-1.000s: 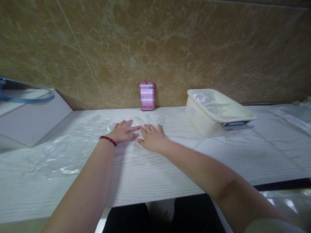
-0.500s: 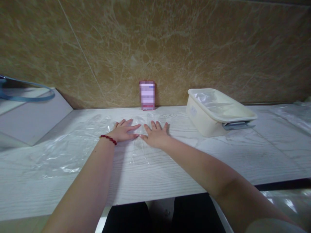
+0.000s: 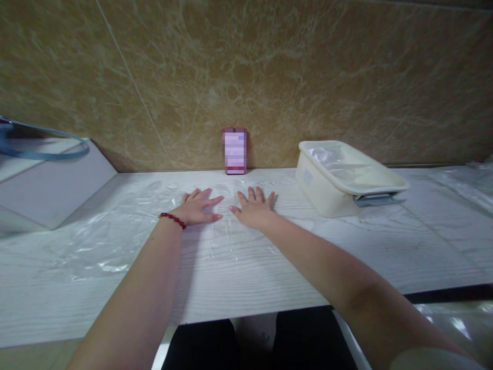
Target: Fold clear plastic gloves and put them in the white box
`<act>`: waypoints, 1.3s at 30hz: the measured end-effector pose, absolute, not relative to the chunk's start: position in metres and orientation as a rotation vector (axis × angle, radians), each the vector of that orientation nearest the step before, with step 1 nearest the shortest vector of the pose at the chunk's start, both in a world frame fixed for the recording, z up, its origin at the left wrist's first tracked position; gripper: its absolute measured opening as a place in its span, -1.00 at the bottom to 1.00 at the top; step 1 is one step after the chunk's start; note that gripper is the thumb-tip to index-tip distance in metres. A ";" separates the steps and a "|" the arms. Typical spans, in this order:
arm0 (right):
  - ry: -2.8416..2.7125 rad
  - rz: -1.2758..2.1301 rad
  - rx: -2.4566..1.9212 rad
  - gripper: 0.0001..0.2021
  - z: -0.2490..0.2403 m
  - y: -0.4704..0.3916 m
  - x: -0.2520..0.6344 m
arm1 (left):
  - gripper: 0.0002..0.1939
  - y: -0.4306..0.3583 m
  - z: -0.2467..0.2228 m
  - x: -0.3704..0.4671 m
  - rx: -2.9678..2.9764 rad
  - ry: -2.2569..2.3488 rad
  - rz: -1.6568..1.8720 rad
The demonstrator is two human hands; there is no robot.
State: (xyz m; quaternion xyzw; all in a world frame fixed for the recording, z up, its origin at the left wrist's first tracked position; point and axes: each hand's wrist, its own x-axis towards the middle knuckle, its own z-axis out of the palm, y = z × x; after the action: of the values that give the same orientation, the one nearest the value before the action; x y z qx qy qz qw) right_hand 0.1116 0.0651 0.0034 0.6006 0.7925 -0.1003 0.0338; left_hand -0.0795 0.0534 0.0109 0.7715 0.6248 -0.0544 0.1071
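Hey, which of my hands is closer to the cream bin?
Your right hand: it rests left of the cream bin, apart from it. Your left hand is farther left, beyond the right one.

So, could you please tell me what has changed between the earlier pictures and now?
The right hand has moved rightward and slightly toward the wall, over the clear plastic, widening the gap from the left hand. Nothing was visibly taken hold of or let go. The left hand, the phone and the cream container stayed in place.
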 end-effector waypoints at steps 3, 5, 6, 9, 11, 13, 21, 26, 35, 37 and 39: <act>2.406 -0.312 1.869 -0.33 0.002 0.070 0.114 | -0.23 0.053 0.012 -0.079 2.272 1.835 -0.167; 2.384 -0.314 1.881 -0.33 0.002 0.072 0.116 | -0.23 0.053 0.012 -0.079 2.270 1.837 -0.170; 2.374 -0.313 1.887 -0.32 0.002 0.073 0.116 | -0.23 0.053 0.012 -0.079 2.268 1.841 -0.171; 2.354 -0.314 1.900 -0.32 0.003 0.076 0.118 | -0.24 0.053 0.012 -0.079 2.272 1.851 -0.175; 2.340 -0.315 1.909 -0.32 0.003 0.078 0.118 | -0.24 0.053 0.012 -0.079 2.274 1.853 -0.175; 2.334 -0.301 1.936 -0.31 0.004 0.080 0.119 | -0.24 0.052 0.012 -0.079 2.273 1.843 -0.169; 2.374 -0.252 2.057 -0.40 0.003 0.088 0.123 | -0.37 0.057 0.011 -0.083 2.321 1.855 -0.084; 2.356 -0.222 2.080 -0.45 0.001 0.092 0.127 | -0.46 0.057 0.009 -0.089 2.407 1.801 -0.007; 2.418 -0.166 1.985 -0.44 -0.003 0.083 0.119 | -0.45 0.056 0.009 -0.087 2.377 1.818 -0.050; 2.442 -0.147 1.978 -0.44 -0.005 0.082 0.118 | -0.44 0.056 0.009 -0.086 2.373 1.823 -0.063; 2.455 -0.126 1.975 -0.44 -0.006 0.082 0.117 | -0.44 0.056 0.008 -0.086 2.367 1.825 -0.074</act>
State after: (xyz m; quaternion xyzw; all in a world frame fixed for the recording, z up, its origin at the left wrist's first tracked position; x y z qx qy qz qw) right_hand 0.1166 0.0816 -0.0062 0.6264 0.7785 -0.0400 -0.0061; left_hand -0.0861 0.0563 0.0083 0.7894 0.6087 -0.0247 0.0756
